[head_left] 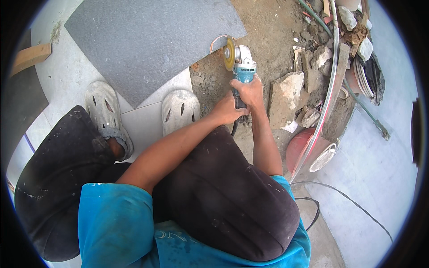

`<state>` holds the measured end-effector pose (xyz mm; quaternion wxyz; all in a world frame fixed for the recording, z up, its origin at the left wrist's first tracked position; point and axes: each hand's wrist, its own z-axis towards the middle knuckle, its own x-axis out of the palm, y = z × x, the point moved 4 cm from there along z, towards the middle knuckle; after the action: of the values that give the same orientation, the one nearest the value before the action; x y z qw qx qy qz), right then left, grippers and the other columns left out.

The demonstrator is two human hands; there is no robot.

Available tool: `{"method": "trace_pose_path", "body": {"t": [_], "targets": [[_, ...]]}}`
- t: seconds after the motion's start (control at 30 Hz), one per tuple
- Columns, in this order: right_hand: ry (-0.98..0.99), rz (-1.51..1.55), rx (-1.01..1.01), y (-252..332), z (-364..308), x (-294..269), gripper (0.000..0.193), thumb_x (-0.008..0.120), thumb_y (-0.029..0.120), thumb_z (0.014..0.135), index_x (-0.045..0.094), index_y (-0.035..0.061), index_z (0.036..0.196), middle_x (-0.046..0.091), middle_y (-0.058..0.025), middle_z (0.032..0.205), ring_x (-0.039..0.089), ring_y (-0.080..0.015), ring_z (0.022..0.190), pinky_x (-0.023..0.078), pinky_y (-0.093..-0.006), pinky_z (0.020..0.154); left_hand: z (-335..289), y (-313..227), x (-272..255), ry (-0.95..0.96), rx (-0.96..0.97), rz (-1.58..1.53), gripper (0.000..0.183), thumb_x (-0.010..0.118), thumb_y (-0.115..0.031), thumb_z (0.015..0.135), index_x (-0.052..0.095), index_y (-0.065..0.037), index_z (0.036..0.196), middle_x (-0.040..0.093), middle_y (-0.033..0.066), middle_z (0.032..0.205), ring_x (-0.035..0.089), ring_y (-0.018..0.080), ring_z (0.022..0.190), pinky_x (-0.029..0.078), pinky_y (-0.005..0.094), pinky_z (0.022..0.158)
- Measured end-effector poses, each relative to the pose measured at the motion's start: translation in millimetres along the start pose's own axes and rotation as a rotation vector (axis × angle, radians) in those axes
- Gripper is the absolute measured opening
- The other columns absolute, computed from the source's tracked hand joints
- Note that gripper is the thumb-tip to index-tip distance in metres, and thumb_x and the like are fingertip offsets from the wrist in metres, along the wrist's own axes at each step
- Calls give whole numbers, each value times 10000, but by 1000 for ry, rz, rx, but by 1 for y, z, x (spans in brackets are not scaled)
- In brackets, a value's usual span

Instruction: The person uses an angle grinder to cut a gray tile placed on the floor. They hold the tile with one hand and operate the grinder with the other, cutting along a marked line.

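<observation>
With both hands I hold a teal angle grinder (245, 75) with a silver head. My right hand (251, 93) wraps its body just behind the head, thumb across the top. My left hand (229, 108) grips the dark rear end, close to the cord. A yellowish cutting disc (229, 53) stands on edge at the right corner of a large dark grey tile (152, 44). Beside the disc, a curved reddish-and-white line (216, 41) shows at the tile's edge. Whether the disc touches the tile, or spins, I cannot tell.
Broken concrete chunks (288, 96) and rubble lie on bare soil at right, with a long pale strip (328, 94) across them. A reddish bucket (300, 145) lies tipped near my right arm. Black cable (348, 196) crosses the floor. My shoes (179, 109) flank the tile's near corner.
</observation>
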<state>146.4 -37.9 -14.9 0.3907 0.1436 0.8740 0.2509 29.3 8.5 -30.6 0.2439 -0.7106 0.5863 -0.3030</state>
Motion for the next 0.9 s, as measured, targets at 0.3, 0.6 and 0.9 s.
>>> {"method": "trace_pose_path", "body": {"t": [0.3, 0.6, 0.9], "targets": [[39, -7, 45, -14, -20, -4, 421, 780, 192, 703, 624, -8, 1039, 697, -77, 884, 638, -149, 765, 535, -328, 726, -11, 12, 23, 57, 30, -71, 994, 830, -336, 806, 222, 99, 1461, 465, 369, 1408, 475, 449, 1346, 399, 481, 1104], [42, 14, 30, -12, -23, -7, 443, 770, 192, 703, 632, -11, 1072, 698, -74, 901, 638, -149, 793, 533, -327, 743, -15, 5, 23, 87, 9, -71, 1022, 814, -357, 823, 176, 112, 1470, 465, 388, 1395, 485, 466, 1328, 408, 481, 1095], [43, -8, 22, -8, -19, -7, 457, 767, 209, 698, 634, -16, 1073, 701, -82, 908, 641, -155, 803, 536, -333, 756, -8, 12, 26, 63, -5, -74, 1062, 810, -389, 823, 146, 116, 1480, 441, 383, 1417, 488, 462, 1327, 416, 482, 1092]]}}
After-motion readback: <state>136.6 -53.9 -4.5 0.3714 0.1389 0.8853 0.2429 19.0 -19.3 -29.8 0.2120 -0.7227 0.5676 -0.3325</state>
